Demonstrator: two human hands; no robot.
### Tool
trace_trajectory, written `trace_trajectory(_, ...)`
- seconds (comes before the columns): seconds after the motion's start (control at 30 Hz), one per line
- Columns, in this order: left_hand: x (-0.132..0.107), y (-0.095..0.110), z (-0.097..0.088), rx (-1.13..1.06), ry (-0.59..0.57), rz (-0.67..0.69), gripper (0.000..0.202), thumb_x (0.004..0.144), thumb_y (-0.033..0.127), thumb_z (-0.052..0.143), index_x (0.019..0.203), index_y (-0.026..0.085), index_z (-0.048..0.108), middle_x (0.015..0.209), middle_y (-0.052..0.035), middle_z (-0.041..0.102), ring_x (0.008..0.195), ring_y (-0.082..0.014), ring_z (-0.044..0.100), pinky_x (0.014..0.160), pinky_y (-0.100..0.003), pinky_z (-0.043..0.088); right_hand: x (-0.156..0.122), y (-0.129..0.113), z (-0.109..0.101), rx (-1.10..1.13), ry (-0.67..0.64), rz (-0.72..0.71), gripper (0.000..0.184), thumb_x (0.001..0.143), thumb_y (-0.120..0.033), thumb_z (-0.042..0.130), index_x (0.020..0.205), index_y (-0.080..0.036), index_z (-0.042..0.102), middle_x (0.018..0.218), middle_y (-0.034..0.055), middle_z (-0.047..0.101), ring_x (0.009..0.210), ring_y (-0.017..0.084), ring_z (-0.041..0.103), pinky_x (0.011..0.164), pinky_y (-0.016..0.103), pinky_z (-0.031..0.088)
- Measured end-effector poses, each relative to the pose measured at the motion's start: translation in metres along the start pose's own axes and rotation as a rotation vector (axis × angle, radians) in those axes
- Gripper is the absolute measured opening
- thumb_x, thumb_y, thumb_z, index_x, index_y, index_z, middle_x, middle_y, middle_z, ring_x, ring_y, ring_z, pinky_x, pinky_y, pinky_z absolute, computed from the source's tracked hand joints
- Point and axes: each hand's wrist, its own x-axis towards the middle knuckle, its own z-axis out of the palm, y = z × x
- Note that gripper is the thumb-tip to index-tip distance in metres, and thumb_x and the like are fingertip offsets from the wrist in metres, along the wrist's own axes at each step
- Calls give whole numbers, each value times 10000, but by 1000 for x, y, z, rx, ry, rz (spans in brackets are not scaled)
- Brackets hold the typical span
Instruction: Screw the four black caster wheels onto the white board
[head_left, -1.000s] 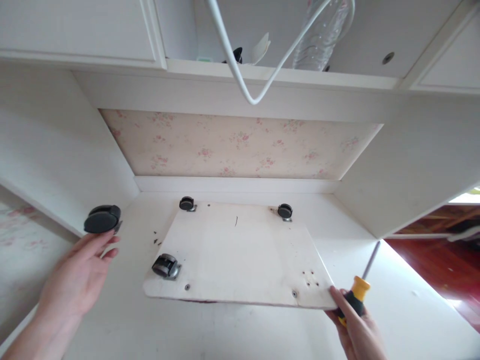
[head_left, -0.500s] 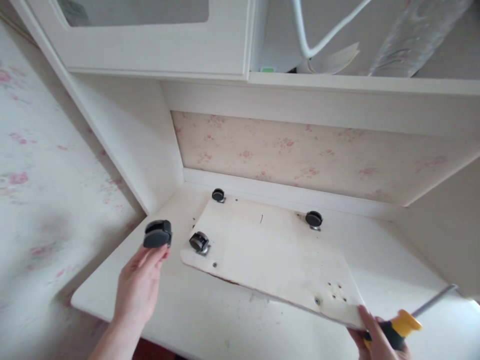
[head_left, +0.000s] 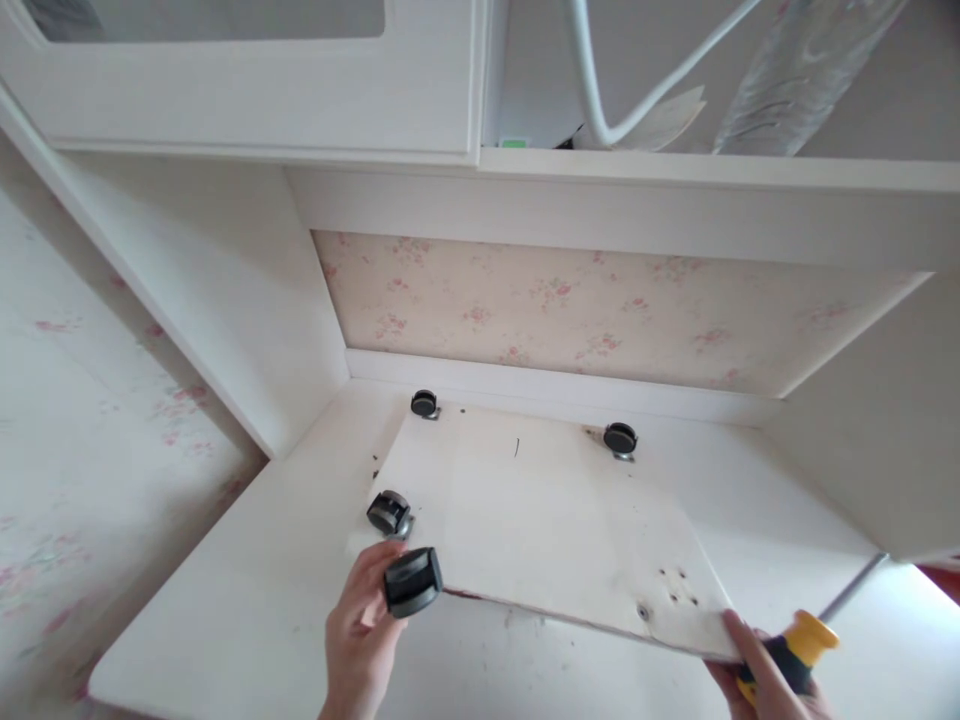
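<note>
White desktop (head_left: 195, 600), board (head_left: 525, 520) over it. My left hand (head_left: 364, 620), pinching the loose caster (head_left: 412, 582), swung in to board's 8 o'clock, across from bare holes (head_left: 679, 587) at 4. Right hand (head_left: 772, 695) grips that corner plus screwdriver (head_left: 806, 640). Fixed casters (head_left: 388, 512): 9, 11, 1.

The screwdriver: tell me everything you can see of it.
The screwdriver has a yellow and dark handle that looks like plastic and a grey shaft that looks like metal. It slants in the right hand, which covers part of the handle, the shaft pointing up and rightward in the view. The tip's shape is too small to tell.
</note>
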Motion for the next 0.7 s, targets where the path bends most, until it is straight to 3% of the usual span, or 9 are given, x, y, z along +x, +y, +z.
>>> trace_trajectory(0.1, 0, -8, 8, -18, -64, 68, 168, 692, 332, 808, 839, 250, 810, 1028, -110, 701, 911, -286, 687, 663, -332, 610, 1, 1, 2, 29, -3, -59, 573, 505, -356, 955, 943, -199, 621, 1075, -9, 618, 851, 105, 665, 771, 119, 565)
trace_trajectory(0.23, 7, -22, 14, -48, -32, 15, 222, 725, 275, 792, 947, 265, 796, 1136, -81, 659, 629, -153, 625, 467, -262, 531, 4, 2, 9, 34, -20, -94, 573, 500, -362, 956, 929, -195, 615, 1025, -31, 597, 861, 93, 639, 788, 127, 568)
trace_trajectory(0.4, 37, -28, 26, -26, -10, 21, 231, 721, 283, 800, 949, 251, 784, 1142, -41, 643, 596, -98, 561, 516, -243, 507, 5, 9, 32, 32, -100, -150, 547, 530, -389, 940, 900, -190, 589, 939, -50, 586, 801, 72, 608, 749, 126, 562)
trace_trajectory(0.6, 76, -12, 43, 89, 2, 105, 195, 758, 342, 773, 913, 225, 756, 1101, -34, 654, 658, -107, 547, 591, -229, 468, 9, 14, 66, -63, -199, -230, 498, 613, -452, 879, 904, -188, 573, 829, -64, 594, 731, 76, 584, 743, 187, 551)
trace_trajectory(0.7, 73, 9, 58, 253, -129, 173, 199, 793, 365, 735, 931, 222, 754, 1069, -52, 680, 725, -147, 577, 648, -244, 477, 12, 9, 67, -157, -254, -278, 522, 638, -483, 850, 993, -186, 608, 900, -36, 630, 813, 112, 613, 767, 224, 549)
